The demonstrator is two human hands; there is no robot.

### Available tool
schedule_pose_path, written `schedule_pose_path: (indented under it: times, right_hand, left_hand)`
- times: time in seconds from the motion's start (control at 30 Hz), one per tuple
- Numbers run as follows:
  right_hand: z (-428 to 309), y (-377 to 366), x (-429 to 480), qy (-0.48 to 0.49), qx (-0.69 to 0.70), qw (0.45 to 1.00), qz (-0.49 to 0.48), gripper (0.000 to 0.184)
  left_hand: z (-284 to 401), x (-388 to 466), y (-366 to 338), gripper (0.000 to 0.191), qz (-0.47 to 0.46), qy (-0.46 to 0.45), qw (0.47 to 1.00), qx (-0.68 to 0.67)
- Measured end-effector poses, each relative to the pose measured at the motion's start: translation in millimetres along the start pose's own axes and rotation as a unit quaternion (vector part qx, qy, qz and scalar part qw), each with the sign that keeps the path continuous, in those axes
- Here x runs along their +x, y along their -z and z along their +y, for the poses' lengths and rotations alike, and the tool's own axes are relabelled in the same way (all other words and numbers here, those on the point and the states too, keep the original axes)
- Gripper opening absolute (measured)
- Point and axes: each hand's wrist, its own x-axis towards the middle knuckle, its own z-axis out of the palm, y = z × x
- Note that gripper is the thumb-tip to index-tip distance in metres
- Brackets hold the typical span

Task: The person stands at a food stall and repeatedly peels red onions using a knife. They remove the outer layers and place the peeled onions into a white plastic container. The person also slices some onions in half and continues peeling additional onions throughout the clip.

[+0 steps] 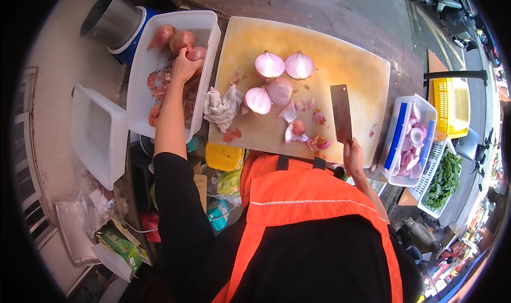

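My left hand (185, 66) reaches into a white plastic tub (137, 75) and grips a red onion (196, 54); its fingers are partly hidden. More unpeeled onions (182, 42) and loose dry skins (159, 87) lie around it. In my right hand (353, 155) is the handle of a cleaver (341, 113), its broad blade over the right part of a stained cutting board (239, 35). Halved, peeled onions (269, 64) sit at the board's middle, some cut face up. Onion trimmings and peel (296, 131) are scattered nearer me.
A crumpled cloth (223, 107) lies at the board's left edge. To the right stand a container of peeled onion pieces (411, 143), a basket of leafy greens (442, 181) and a yellow basket (451, 107). A metal pot (113, 19) is behind the tub; another white tub (98, 131) stands left.
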Motion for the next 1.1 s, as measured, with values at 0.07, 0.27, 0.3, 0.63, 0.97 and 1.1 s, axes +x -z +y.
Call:
schedule_pose_path:
  times: [0.07, 0.27, 0.3, 0.63, 0.97, 1.1]
  right_hand:
    - [3.1, 4.3, 3.1, -0.01, -0.018, 1.0, -0.011, 0.023]
    - [31.8, 5.1, 0.2, -0.019, -0.062, 0.998, -0.005, 0.022]
    - [31.2, 7.6, 1.1, -0.024, -0.069, 0.997, -0.005, 0.021]
    - [34.8, 4.1, 5.2, -0.049, -0.001, 0.999, -0.006, 0.022]
    - [-19.9, 68.3, 13.0, 0.025, 0.029, 0.997, 0.072, 0.018]
    - [-32.6, 78.3, 21.2, 0.083, 0.028, 0.993, 0.08, 0.017]
  left_hand:
    - [-12.1, -2.7, -23.0, 0.092, 0.062, -0.011, 0.997, -0.043]
    - [-12.5, -5.7, -37.5, 0.081, 0.134, -0.031, 0.99, -0.029]
    - [-27.3, -1.3, -38.8, 0.078, 0.145, -0.026, 0.988, -0.042]
    - [167.2, -128.9, 13.7, 0.073, 0.143, -0.282, 0.932, -0.179]
    - [297.8, -197.9, -235.2, 0.074, -0.083, -0.275, 0.946, -0.148]
    - [289.7, -199.6, -239.2, 0.071, -0.103, -0.199, 0.953, -0.204]
